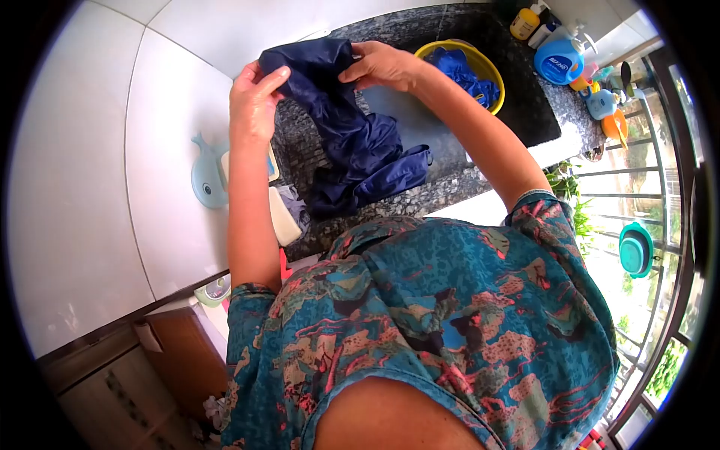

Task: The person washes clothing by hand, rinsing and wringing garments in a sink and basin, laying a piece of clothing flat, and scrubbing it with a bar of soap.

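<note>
A dark navy cloth garment (352, 142) hangs and lies bunched over the speckled granite counter (450, 184). Its upper end is raised between my two hands. My left hand (255, 97) pinches one edge, with thumb and fingers closed on the fabric. On the opposite edge, my right hand (381, 66) also has its fingers closed on the cloth. The lower folds rest in a loose heap near my body. Beyond my right forearm, a yellow basin (501, 75) holds blue fabric (459, 73).
The basin stands in a dark sink (536, 124). A blue detergent bottle (559, 61) and a yellow pump bottle (525, 22) stand at the back right. A whale-shaped holder (206, 176) is on the tiled wall. A barred window and teal collapsible bowl (636, 250) are to the right.
</note>
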Demonstrator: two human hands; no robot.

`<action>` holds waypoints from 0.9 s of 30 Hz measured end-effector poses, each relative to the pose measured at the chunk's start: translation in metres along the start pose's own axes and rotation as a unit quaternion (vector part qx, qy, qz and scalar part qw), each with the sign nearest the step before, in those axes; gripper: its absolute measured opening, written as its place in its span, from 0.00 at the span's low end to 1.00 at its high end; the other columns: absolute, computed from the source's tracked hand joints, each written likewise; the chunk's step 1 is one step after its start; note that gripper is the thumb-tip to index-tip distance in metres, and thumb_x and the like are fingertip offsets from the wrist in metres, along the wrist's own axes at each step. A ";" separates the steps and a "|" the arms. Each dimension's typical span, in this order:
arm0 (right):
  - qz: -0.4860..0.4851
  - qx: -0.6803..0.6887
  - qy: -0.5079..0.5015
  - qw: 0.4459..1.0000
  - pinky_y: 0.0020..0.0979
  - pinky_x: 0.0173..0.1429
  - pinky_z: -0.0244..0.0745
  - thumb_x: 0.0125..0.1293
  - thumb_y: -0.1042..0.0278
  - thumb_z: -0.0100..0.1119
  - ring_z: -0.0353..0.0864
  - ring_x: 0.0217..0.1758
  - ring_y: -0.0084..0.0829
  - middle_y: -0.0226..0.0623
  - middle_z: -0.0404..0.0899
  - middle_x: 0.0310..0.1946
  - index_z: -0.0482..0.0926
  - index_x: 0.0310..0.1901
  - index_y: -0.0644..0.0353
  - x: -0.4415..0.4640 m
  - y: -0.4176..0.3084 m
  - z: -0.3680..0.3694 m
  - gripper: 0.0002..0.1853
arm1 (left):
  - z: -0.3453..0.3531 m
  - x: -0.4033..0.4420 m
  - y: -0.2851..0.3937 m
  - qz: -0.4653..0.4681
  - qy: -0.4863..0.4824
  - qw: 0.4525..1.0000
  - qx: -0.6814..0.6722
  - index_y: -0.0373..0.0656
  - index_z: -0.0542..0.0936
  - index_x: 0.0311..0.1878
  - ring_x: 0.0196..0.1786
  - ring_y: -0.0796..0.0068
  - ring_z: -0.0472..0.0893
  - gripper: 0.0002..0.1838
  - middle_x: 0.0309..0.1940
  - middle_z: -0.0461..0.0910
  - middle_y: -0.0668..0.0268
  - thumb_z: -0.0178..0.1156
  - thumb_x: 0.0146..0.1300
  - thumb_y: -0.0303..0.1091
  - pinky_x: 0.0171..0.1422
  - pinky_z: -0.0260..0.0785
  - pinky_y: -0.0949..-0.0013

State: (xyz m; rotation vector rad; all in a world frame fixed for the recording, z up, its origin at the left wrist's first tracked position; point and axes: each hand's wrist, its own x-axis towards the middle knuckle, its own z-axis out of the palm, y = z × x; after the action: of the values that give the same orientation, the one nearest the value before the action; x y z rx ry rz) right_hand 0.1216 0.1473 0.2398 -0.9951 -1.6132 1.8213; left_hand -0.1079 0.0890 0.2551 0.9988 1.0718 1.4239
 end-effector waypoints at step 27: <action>0.007 0.076 0.006 0.997 0.31 0.45 0.80 0.59 0.68 0.66 0.75 0.29 0.19 0.25 0.76 0.33 0.71 0.56 0.59 -0.001 -0.029 -0.016 0.24 | 0.004 0.005 0.016 0.026 -0.013 0.991 0.131 0.38 0.78 0.47 0.37 0.78 0.79 0.15 0.37 0.82 0.68 0.64 0.55 0.25 0.46 0.70 0.73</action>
State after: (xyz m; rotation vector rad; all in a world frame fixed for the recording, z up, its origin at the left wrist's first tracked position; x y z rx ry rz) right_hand 0.1325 0.1615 0.2681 -0.9495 -1.4394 1.9133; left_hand -0.1083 0.0930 0.2720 1.2358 1.2439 1.3295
